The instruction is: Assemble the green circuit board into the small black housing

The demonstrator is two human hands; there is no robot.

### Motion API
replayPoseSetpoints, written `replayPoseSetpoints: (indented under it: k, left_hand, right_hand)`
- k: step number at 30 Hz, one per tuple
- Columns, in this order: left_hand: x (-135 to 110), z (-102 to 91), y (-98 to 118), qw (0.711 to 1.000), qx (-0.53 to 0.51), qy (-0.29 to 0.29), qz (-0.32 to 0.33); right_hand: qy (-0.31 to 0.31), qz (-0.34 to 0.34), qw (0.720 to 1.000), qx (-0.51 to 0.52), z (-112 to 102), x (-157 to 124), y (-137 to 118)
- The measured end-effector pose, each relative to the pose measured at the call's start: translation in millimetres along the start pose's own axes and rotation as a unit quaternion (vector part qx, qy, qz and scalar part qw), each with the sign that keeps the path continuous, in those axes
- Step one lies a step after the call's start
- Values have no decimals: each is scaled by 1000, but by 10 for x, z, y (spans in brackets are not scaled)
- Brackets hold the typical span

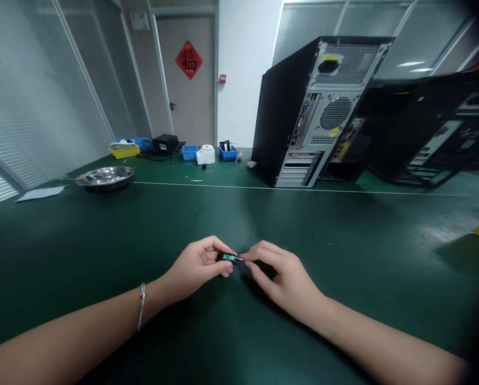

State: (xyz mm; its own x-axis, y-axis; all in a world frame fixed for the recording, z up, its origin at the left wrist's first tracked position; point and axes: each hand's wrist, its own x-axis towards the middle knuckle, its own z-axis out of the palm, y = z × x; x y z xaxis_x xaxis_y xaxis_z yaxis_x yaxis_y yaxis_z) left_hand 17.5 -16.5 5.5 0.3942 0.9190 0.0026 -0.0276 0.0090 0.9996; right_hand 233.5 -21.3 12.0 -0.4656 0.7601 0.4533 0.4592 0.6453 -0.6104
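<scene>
My left hand (207, 262) pinches a small black part with a green circuit board (229, 257) showing on its upper side. Thumb and fingers close around its left end, just above the green tabletop (175, 219). From the right, my right hand (282, 272) has thumb and forefinger pressed together on a thin metallic piece (240, 259) at the part's right end. Whether that piece belongs to the part or is separate, I cannot tell. Both hands are close together, fingertips nearly touching.
A black computer tower (287, 117) stands at the back right, with more open cases (435, 128) beside it. At the back left are a metal bowl (109, 177), a paper sheet (41, 193), a yellow tray (125, 152), blue bins (190, 153) and a white object (206, 154).
</scene>
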Motion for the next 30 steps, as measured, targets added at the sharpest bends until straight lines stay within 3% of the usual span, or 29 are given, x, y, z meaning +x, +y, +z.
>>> replayPoseSetpoints:
  k: [30]
  left_hand:
    - [1, -14, 27, 999, 30, -30, 4]
  right_hand:
    - [-5, -7, 1000, 6, 3, -8, -11]
